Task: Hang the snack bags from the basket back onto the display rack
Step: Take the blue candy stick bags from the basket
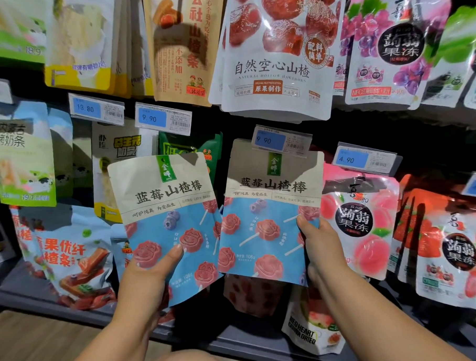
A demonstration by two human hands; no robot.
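Note:
Two matching snack bags, cream on top and blue below with pink lollipop pictures, are held up in front of the display rack. My left hand [151,271] grips the left bag [164,210] at its lower part, thumb on the front. That bag tilts slightly left. My right hand [320,247] grips the right bag [271,211] at its lower right edge. The top of the right bag sits just under a 9.90 price tag [281,141] on the rack. The two bags touch along their inner edges. No basket is in view.
The rack is packed with hanging bags: white hawthorn bags [275,58] above, peach jelly bags [361,224] and strawberry jelly bags [452,247] to the right, blue hawthorn-strip bags [71,253] to the left. A dark shelf ledge [238,341] runs below. Wooden floor [34,347] lies lower left.

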